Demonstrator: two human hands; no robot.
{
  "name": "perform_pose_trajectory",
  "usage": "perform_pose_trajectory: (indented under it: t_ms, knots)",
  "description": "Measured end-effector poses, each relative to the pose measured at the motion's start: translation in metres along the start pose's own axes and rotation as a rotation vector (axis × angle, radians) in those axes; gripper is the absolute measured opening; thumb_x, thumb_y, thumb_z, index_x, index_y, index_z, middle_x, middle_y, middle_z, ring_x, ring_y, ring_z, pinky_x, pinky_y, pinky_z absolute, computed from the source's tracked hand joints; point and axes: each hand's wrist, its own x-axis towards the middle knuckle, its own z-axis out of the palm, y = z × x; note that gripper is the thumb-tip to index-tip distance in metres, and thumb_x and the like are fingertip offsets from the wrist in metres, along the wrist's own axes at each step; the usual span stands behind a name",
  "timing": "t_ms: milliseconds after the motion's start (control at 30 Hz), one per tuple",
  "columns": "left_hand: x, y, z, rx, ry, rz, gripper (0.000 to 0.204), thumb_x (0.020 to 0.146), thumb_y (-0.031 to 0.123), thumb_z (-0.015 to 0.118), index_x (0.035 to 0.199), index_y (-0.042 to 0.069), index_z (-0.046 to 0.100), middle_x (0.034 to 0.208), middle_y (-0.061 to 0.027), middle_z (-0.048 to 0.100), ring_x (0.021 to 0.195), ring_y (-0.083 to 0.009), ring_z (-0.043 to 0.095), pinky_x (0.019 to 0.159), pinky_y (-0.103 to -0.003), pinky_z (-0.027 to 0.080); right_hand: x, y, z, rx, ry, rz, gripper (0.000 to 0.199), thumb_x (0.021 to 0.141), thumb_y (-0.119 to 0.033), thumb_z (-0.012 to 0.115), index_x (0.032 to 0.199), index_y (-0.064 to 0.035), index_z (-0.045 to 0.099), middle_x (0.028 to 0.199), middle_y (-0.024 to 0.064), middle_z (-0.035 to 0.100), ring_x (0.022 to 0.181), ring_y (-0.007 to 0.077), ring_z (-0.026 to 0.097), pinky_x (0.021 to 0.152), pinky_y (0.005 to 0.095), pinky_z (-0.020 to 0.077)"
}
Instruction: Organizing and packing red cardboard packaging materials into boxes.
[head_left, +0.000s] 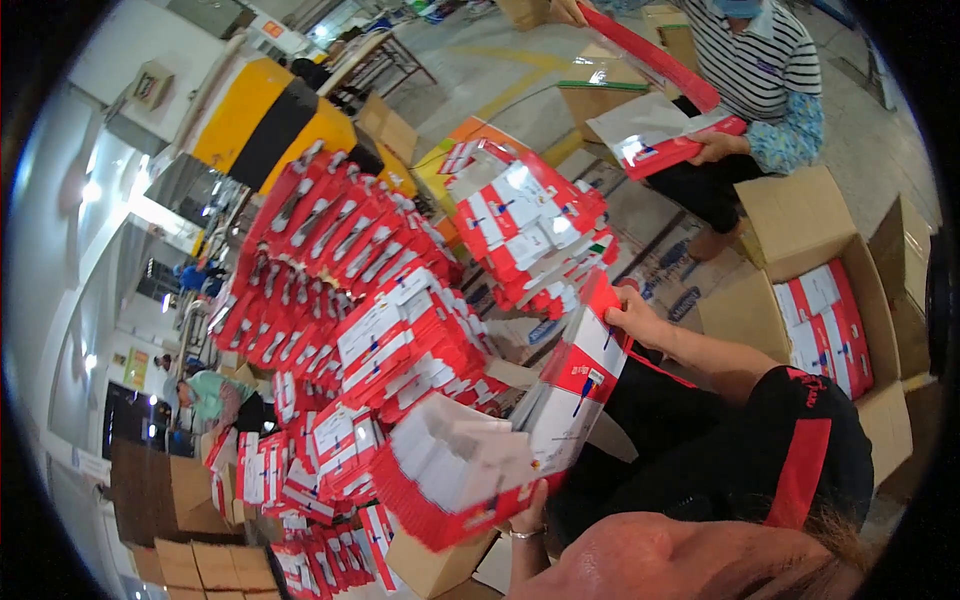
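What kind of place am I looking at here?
Most likely a packing floor in a warehouse or factory. Stacks of red-and-white flat cartons cover the middle, open cardboard boxes stand around partly filled with the same cartons, and a seated person in a striped shirt handles more of them on the concrete floor.

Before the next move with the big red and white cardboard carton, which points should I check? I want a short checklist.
1. Upper hand grips the top flap of the red and white cardboard carton: ok.
2. Lower hand with bracelet supports the carton's bottom edge: ok.
3. White inner boxes sit secure in the tilted carton: cannot tell.
4. Leaning stack of red packs behind it is stable: cannot tell.
5. Camera wearer's own hands in view: not ok; both hands seem to be a co-worker's.
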Motion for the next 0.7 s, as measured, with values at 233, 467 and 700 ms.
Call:
perform_pose_trajectory:
  t_ms: [233, 467, 700]
  knots:
    - [0.032, 0.048, -0.014, -0.57, 0.507, -0.061, 0.065, 0.071, 0.011, 0.082, 0.126, 0.002, 0.048, 0.114, -0.0079, 0.059, 0.103, -0.0202, 0.057, 0.089, -0.037, 0.049, 0.043, 0.022, 0.048, -0.073, 0.039, 0.08, 0.04, 0.099, -0.032, 0.053, 0.116, 0.002, 0.063, 0.103, 0.0021, 0.067, 0.092, 0.009, 0.058, 0.083, 0.0274, 0.0467]
    - [0.012, 0.083, -0.007, -0.266, 0.626, -0.023, 0.088, 0.065, 0.016, 0.083, 0.137, 0.001, 0.034, 0.127, -0.0141, 0.049, 0.116, -0.0253, 0.051, 0.1, -0.042, 0.042, 0.043, 0.085, 0.067, -0.057, -0.135, 0.101, 0.04, 0.102, -0.032, 0.046, 0.117, 0.0013, 0.061, 0.102, 0.001, 0.064, 0.092, 0.0078, 0.054, 0.085, 0.0249, 0.0429]
    - [-0.011, 0.082, 0.02, -0.067, 0.457, 0.035, 0.091, 0.064, 0.021, 0.085, 0.134, 0.001, 0.029, 0.121, -0.0157, 0.049, 0.112, -0.0269, 0.051, 0.098, -0.042, 0.04, 0.031, 0.117, 0.051, -0.083, -0.024, 0.275, 0.051, 0.099, -0.051, 0.042, 0.097, -0.0035, 0.061, 0.079, -0.0002, 0.052, 0.067, 0.0092, 0.045, 0.06, 0.0215, 0.0386]
